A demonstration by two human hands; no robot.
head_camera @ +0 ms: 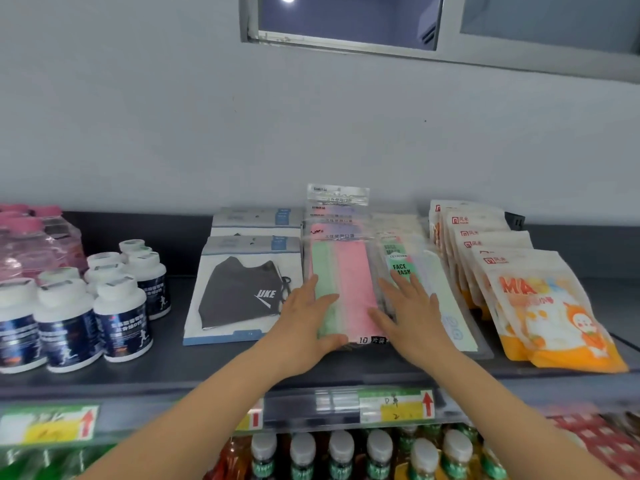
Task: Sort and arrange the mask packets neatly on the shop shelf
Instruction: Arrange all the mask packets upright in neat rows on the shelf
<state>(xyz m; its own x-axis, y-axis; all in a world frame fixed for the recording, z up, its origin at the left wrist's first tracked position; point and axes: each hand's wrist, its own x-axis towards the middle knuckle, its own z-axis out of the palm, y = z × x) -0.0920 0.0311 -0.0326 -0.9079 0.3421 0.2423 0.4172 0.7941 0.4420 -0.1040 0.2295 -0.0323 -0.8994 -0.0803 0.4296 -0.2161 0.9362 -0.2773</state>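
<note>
A pink and green mask packet [349,271] tops a stack in the middle of the dark shelf [207,368]. My left hand [308,320] grips its front left corner, fingers on the green strip and thumb along the front edge. My right hand [412,313] lies flat with fingers spread on the clear "FACE MASK" packets [401,265] just to the right, its thumb touching the pink packet. Boxed dark grey masks [242,292] lie in two rows at the left. Orange and white children's mask bags [547,306] stand in a row at the right.
White-capped supplement bottles [117,320] and pink-capped water bottles [31,244] fill the shelf's left end. A price-label rail [394,407] runs along the front edge, with drink bottles [339,452] on the shelf below. The grey wall stands close behind.
</note>
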